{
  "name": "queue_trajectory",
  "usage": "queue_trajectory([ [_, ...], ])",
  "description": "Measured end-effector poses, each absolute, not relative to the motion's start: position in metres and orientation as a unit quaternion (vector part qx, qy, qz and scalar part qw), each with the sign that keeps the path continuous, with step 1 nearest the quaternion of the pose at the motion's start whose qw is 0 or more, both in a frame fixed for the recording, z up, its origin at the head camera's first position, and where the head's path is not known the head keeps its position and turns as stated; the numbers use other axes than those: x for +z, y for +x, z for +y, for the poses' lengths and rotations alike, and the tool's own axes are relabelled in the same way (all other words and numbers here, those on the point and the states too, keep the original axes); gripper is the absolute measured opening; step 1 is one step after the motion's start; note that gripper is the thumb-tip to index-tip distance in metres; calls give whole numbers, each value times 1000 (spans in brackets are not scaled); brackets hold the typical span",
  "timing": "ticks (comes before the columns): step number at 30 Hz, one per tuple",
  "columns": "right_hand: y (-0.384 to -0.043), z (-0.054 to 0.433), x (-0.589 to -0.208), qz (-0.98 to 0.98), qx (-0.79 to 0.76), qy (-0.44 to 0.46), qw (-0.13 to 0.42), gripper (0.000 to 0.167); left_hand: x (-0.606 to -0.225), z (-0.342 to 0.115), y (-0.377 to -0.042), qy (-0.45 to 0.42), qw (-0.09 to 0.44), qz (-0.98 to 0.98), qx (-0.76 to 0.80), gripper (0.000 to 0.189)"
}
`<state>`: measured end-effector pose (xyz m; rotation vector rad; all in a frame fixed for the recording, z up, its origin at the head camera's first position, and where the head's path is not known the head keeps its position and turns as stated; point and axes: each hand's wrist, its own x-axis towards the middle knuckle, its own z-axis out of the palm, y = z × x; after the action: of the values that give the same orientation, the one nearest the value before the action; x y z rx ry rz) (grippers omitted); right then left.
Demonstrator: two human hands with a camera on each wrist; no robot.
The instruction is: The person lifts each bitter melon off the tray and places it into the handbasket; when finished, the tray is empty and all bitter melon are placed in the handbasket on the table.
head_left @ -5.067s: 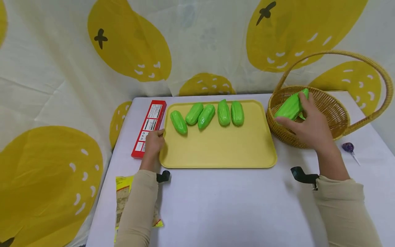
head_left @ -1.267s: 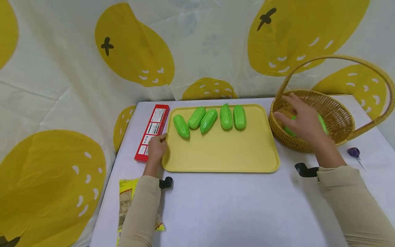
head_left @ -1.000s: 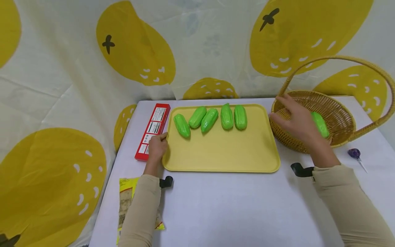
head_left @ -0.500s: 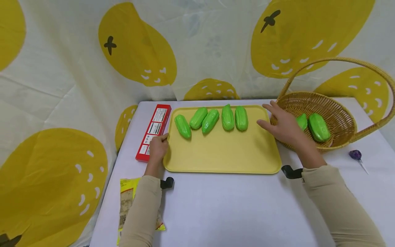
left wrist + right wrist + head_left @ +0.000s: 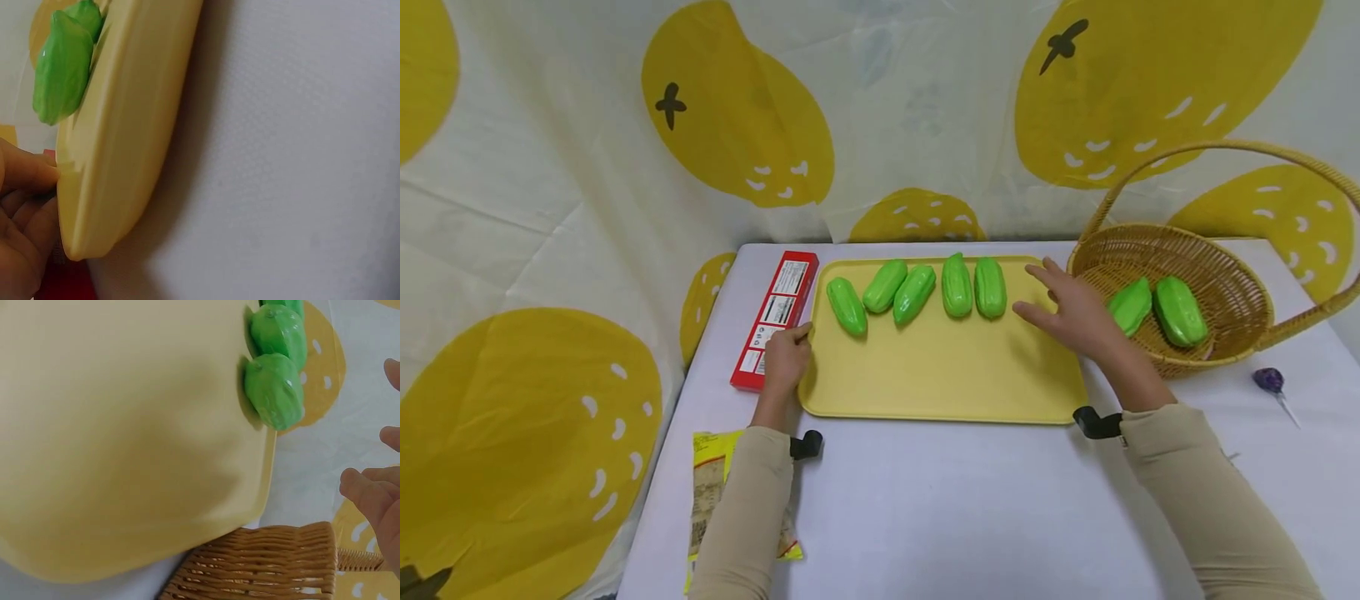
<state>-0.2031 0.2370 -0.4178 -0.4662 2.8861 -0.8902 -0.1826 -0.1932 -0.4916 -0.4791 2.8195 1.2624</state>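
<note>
My left hand point(image 5: 787, 360) pinches the left rim of a yellow tray point(image 5: 925, 375); the left wrist view shows thumb and fingers at the tray's edge. Several glossy, ridged green toy vegetables point(image 5: 957, 286), cucumber-like in shape, lie along the tray's far side. Fingers spread and holding nothing, my right hand point(image 5: 1071, 312) hovers over the tray's right end, close to the rightmost green vegetable point(image 5: 990, 287). Two more, a pointed green vegetable point(image 5: 1130, 306) and a rounder green vegetable point(image 5: 1180, 311), lie inside the wicker basket point(image 5: 1217, 258) to the right.
A tall arched handle point(image 5: 1247, 146) rises over the basket. Left of the tray lies a red box point(image 5: 781, 300). A yellow food packet point(image 5: 707, 475) sits partly under the left forearm. A purple lollipop point(image 5: 1270, 381) lies right of the basket. Behind hangs a lemon-print cloth point(image 5: 910, 108).
My right hand has let go of a green vegetable in the basket, then moved left, out over the tray's right end. My left hand has stayed at the tray's rim.
</note>
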Motion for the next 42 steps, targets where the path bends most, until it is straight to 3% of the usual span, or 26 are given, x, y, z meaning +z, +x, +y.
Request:
queue_trajectory([
  [7,-208,229,-424,944,-282,-150,87,77,-494,-196,-184,-146,-1,907,394,39],
  [22,-232,208,-456,927,-325,-139,129,84,-493,-197,-184,-139,-1,908,396,38],
  [42,-243,188,-470,921,-343,-110,149,87,-491,-197,-181,-135,-11,907,398,35],
])
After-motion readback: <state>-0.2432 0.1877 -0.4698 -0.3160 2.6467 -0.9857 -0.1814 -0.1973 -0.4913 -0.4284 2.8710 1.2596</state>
